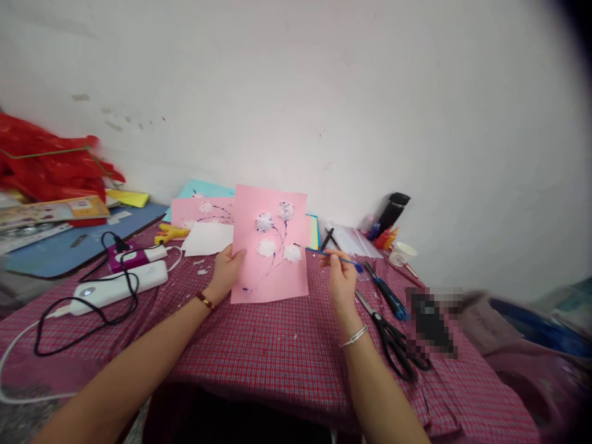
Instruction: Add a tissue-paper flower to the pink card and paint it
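Observation:
A pink sheet of paper (250, 246) stands tilted up above the table, with my left hand (227, 271) gripping its left edge, thumb in front. On it are purple painted stems and several white, fluffy flower heads, the upper two speckled purple. Between the fingers of my right hand (341, 277) is a thin blue paintbrush (319, 251). Its dark tip points left, at or very near the lower right white flower head (292, 253); whether it touches I cannot tell.
Scissors (393, 345) and a blue-black cutter (388, 293) lie right of my right hand. Paint bottles (386, 237) stand at the back right. A white power strip (120, 287) with cables, a yellow glue gun (170, 233) and another pink sheet (194, 211) are on the left.

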The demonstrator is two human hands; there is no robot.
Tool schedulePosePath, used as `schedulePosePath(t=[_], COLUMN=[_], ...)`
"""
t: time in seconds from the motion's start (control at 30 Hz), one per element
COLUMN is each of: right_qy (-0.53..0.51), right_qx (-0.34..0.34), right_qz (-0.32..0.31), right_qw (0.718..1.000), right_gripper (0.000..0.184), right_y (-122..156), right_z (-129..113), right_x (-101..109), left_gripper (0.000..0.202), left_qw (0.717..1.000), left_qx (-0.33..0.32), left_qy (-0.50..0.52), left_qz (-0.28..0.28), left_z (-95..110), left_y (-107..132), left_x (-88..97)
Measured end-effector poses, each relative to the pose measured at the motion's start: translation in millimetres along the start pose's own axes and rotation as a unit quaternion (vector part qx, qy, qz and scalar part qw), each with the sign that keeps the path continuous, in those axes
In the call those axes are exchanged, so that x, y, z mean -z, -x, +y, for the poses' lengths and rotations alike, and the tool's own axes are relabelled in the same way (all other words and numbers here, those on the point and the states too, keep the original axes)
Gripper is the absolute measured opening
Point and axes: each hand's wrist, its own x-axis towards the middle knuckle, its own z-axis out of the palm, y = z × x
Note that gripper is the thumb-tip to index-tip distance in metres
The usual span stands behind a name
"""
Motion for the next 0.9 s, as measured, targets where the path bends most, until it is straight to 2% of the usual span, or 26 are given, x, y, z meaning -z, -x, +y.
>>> schedulePosePath(t=[0.13,0.37,0.63,0.8,0.9], right_qy=[0.005,-0.028,-0.059,-0.046,-0.042], right_qx=[-0.004,-0.004,-0.034,-0.049,-0.048], right_qz=[-0.016,0.026,0.015,-0.031,-0.030], right_qw=[1.000,0.999,0.998,0.997,0.998], right_gripper=[0.020,0.023,0.022,0.019,0.019], right_y=[-0.6,-3.7,-4.7,-1.9,-1.5], right_z=[2.4,4.9,8.4,5.3,4.1], right_x=[0.6,4.4,3.8,1.0,0.1], left_gripper=[0.043,0.047,0.049,0.050,0.052], left_qw=[1.000,0.999,0.997,0.997,0.997], left_qx=[0.000,0.011,0.028,0.032,0.033], left_qy=[0.008,0.041,0.067,0.066,0.070], left_qz=[-0.004,-0.006,0.006,0.000,-0.002], left_z=[-1.7,-5.2,-8.4,-8.6,-7.4], left_y=[-0.8,-3.3,-5.1,-3.7,-3.7], left_x=[0.5,0.5,0.7,1.0,0.9])
